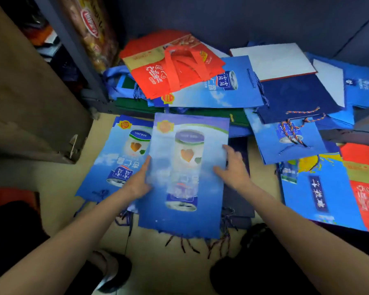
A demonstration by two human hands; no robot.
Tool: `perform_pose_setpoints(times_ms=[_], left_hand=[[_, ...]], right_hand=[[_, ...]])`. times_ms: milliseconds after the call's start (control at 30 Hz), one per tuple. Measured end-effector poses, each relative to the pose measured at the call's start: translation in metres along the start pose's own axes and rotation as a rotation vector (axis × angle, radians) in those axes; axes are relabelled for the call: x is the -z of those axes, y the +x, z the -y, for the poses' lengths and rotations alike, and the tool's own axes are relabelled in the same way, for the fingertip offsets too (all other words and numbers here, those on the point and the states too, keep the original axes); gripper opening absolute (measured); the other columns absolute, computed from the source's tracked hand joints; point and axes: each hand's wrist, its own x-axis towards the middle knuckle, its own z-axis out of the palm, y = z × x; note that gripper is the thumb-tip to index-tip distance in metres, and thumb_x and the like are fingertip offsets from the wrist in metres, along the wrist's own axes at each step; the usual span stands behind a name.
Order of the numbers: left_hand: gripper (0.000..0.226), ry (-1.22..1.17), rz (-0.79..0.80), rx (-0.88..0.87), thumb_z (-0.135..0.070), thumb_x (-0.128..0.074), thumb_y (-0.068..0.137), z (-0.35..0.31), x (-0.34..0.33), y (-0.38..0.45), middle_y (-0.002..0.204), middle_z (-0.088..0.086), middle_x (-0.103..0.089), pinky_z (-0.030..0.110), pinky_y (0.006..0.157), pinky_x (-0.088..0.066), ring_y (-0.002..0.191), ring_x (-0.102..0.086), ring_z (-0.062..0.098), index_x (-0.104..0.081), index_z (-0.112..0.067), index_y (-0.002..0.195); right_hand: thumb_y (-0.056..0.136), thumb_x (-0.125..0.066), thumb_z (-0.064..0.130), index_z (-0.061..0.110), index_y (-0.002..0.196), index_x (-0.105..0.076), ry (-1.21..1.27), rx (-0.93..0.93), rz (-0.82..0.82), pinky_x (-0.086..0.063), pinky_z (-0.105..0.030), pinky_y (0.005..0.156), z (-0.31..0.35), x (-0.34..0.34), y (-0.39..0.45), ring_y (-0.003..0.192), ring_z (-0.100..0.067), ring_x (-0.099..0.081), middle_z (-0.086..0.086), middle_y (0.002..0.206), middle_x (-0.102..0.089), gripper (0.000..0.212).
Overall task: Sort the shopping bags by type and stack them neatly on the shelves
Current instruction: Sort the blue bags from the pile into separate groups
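**Both hands on a blue can-print bag above the floor**

The left hand [137, 184] grips the left edge of a blue paper bag [185, 179], thumb on top and fingers tucked beneath. The right hand [232, 167] lies on the bag's right side with fingers spread and nearly straight, the fingertips pressing the printed face rather than curling round it. The bag is blurred, flat, printed with a drink can and a heart, its cord handles hanging toward the person.

Just to the left, partly under it, a second bag with the same print [115, 158] lies flat on the tan floor [60, 177]. Under the right side is a dark grey bag [237, 201].

Further back lies a loose heap: a red cloth bag [173, 75] with red strap handles on top of another blue can-print bag [222, 90], a navy bag [296, 96] with a white sheet [275, 60] above it, and more blue bags to the right. A red and gold bag [364, 184] sits at the far right edge. A brown cardboard box [30, 103] stands at left beside a grey shelf post [73, 50].
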Motion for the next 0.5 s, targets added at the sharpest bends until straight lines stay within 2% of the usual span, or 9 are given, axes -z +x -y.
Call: perform_pose_setpoints(times_ms=[33,100,133,200,233,300,400,433,500], left_hand=[[0.085,0.054,-0.003,0.055,-0.002,-0.057,0.088,0.017,0.006,-0.006,0.135,0.016,-0.043,0.034,0.091,-0.039,0.119,-0.049,0.034,-0.001,-0.017,0.15],[0.083,0.167,0.024,0.166,-0.02,-0.056,0.089,0.047,0.017,-0.016,0.149,0.016,-0.029,0.03,0.102,-0.031,0.134,-0.036,0.031,0.0,-0.011,0.149],[0.08,0.194,0.022,0.213,-0.027,-0.053,0.089,0.057,0.023,-0.02,0.15,0.017,-0.028,0.029,0.102,-0.03,0.135,-0.035,0.031,-0.003,-0.009,0.149],[0.066,0.138,-0.043,0.269,-0.027,-0.055,0.09,0.062,0.036,-0.023,0.146,0.017,-0.035,0.029,0.099,-0.031,0.133,-0.036,0.031,-0.023,-0.007,0.144],[0.059,0.098,-0.085,0.274,-0.028,-0.058,0.088,0.06,0.043,-0.023,0.143,0.019,-0.038,0.03,0.099,-0.032,0.131,-0.038,0.031,-0.033,-0.009,0.137],[0.051,0.02,-0.194,0.282,-0.023,-0.061,0.087,0.054,0.058,-0.016,0.138,0.02,-0.044,0.031,0.097,-0.034,0.127,-0.043,0.032,-0.041,-0.01,0.132],[0.05,-0.133,-0.385,0.247,-0.007,-0.059,0.088,0.051,0.086,-0.001,0.132,0.024,-0.048,0.034,0.096,-0.037,0.122,-0.048,0.034,-0.042,0.001,0.134],[0.053,-0.161,-0.427,0.214,-0.005,-0.059,0.087,0.05,0.095,0.004,0.136,0.024,-0.045,0.033,0.099,-0.035,0.125,-0.046,0.034,-0.04,0.002,0.136],[0.062,-0.102,-0.457,0.147,-0.006,-0.057,0.089,0.043,0.107,0.011,0.15,0.019,-0.027,0.028,0.108,-0.024,0.138,-0.031,0.028,-0.029,0.0,0.144]], right_hand=[[0.087,-0.061,0.014,0.009,0.144,-0.029,-0.022,0.034,0.07,-0.032,-0.023,0.086,0.009,-0.018,-0.011,0.116,-0.031,-0.046,-0.018,0.131,-0.035,0.065],[0.09,-0.059,0.014,0.007,0.144,-0.029,-0.035,0.053,0.208,-0.029,-0.019,0.095,0.024,-0.055,-0.022,0.125,-0.028,-0.04,-0.016,0.136,-0.03,0.062],[0.09,-0.058,0.014,0.006,0.144,-0.028,-0.01,0.025,0.26,-0.027,-0.017,0.097,0.032,-0.071,-0.022,0.128,-0.026,-0.038,-0.016,0.138,-0.027,0.063],[0.09,-0.058,0.014,0.005,0.145,-0.026,0.058,-0.063,0.301,-0.025,-0.015,0.097,0.05,-0.095,-0.015,0.131,-0.024,-0.037,-0.015,0.142,-0.023,0.064],[0.09,-0.058,0.014,0.004,0.145,-0.027,0.084,-0.102,0.308,-0.026,-0.015,0.096,0.058,-0.103,-0.008,0.131,-0.024,-0.037,-0.014,0.144,-0.023,0.063],[0.09,-0.057,0.014,0.001,0.142,-0.032,0.133,-0.131,0.306,-0.034,-0.019,0.095,0.073,-0.112,0.011,0.129,-0.025,-0.04,-0.013,0.146,-0.027,0.059],[0.091,-0.056,0.015,0.003,0.143,-0.031,0.247,-0.121,0.312,-0.034,-0.028,0.103,0.099,-0.109,0.035,0.135,-0.025,-0.033,-0.011,0.15,-0.026,0.059],[0.091,-0.056,0.016,0.005,0.145,-0.027,0.291,-0.128,0.32,-0.031,-0.029,0.107,0.104,-0.108,0.041,0.138,-0.023,-0.029,-0.01,0.152,-0.024,0.062],[0.091,-0.056,0.017,0.008,0.146,-0.028,0.325,-0.14,0.346,-0.031,-0.031,0.109,0.11,-0.108,0.05,0.138,-0.023,-0.03,-0.009,0.152,-0.026,0.062]])
